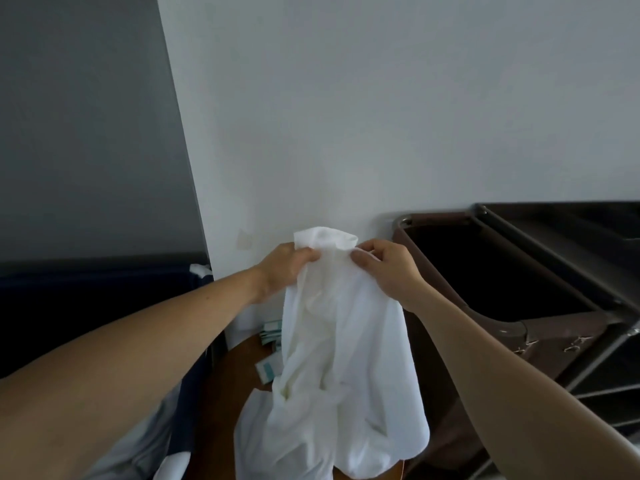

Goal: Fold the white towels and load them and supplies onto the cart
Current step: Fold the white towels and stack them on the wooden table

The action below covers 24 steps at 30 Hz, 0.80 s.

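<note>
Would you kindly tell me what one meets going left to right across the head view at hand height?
Left hand → white towel → right hand → cart's brown bag.

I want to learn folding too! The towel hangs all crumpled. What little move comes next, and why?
The left hand and right hand pinch the crumpled white cloth towel close together, so it hangs bunched. Probably slide them apart along its top edge next.

A white wall (pixel 381 116) meets a grey wall (pixel 86 116) above a round wooden table (pixel 232 372).
</note>
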Each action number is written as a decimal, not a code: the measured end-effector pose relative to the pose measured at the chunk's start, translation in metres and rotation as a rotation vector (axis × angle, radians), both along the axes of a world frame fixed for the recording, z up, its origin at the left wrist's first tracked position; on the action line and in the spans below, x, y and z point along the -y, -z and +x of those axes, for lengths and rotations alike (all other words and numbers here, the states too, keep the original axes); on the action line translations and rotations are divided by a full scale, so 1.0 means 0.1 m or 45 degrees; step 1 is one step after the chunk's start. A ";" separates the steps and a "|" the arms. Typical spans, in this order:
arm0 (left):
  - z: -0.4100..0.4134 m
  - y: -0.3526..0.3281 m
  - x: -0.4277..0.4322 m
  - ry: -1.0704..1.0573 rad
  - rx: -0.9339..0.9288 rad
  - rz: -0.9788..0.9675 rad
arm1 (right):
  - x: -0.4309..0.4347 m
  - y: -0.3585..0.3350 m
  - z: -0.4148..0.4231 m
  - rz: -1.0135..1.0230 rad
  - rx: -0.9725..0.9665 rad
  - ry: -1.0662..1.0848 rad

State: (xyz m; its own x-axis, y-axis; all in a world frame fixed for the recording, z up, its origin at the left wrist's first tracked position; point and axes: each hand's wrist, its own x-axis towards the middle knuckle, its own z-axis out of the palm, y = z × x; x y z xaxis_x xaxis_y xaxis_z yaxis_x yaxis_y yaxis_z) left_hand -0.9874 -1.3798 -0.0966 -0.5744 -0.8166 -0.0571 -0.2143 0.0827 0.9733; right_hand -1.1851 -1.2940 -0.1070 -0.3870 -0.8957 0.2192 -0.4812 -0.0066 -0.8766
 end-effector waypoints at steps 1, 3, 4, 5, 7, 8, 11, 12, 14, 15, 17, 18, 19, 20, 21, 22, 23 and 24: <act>-0.03 -0.01 -0.02 0.053 0.027 -0.018 | 0.01 -0.02 0.02 -0.020 0.019 -0.038; -0.09 -0.03 -0.06 0.137 0.049 -0.036 | 0.04 -0.05 0.05 -0.053 0.024 -0.103; -0.11 -0.03 -0.07 0.156 0.047 -0.039 | 0.06 -0.06 0.06 -0.060 -0.007 -0.110; -0.14 -0.04 -0.08 0.154 0.050 -0.052 | 0.07 -0.08 0.06 -0.052 -0.043 -0.093; -0.15 -0.06 -0.08 0.122 0.103 -0.140 | 0.10 -0.11 0.02 -0.017 -0.098 -0.017; -0.15 -0.08 -0.07 0.126 0.139 -0.191 | 0.11 -0.12 0.00 -0.008 -0.113 0.007; -0.11 -0.13 -0.04 0.241 0.247 -0.254 | 0.12 -0.15 -0.04 -0.003 -0.205 -0.139; -0.11 -0.15 -0.04 0.286 0.303 -0.279 | 0.13 -0.16 -0.01 0.002 -0.276 -0.221; -0.12 -0.15 -0.04 0.354 0.437 -0.358 | 0.14 -0.16 0.06 0.013 -0.389 -0.304; -0.13 -0.14 -0.05 0.369 0.483 -0.374 | 0.15 -0.16 0.09 0.008 -0.426 -0.303; -0.12 -0.09 -0.05 0.360 0.505 -0.375 | 0.17 -0.15 0.13 -0.036 -0.480 -0.264; -0.11 -0.06 -0.04 0.337 0.505 -0.402 | 0.17 -0.16 0.15 -0.059 -0.493 -0.228; -0.09 -0.04 -0.02 0.292 0.506 -0.459 | 0.16 -0.18 0.16 -0.081 -0.475 -0.185; -0.08 -0.01 0.00 0.223 0.511 -0.538 | 0.15 -0.21 0.17 -0.113 -0.431 -0.142; -0.06 0.01 0.03 0.135 0.511 -0.618 | 0.15 -0.25 0.18 -0.147 -0.369 -0.105; -0.05 0.02 0.06 0.052 0.508 -0.685 | 0.14 -0.31 0.20 -0.184 -0.307 -0.080; -0.04 0.04 0.08 -0.003 0.515 -0.732 | 0.13 -0.38 0.22 -0.218 -0.257 -0.064; -0.03 0.06 0.09 -0.034 0.524 -0.743 | 0.13 -0.45 0.25 -0.263 -0.213 -0.054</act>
State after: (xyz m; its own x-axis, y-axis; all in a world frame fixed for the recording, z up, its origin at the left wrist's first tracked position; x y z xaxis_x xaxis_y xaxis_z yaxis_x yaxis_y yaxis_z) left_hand -0.9905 -1.3887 -0.1023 -0.5796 -0.7935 0.1859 -0.5640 0.5551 0.6114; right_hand -1.1603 -1.3074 -0.0620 -0.2933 -0.8398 0.4569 -0.6149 -0.2002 -0.7628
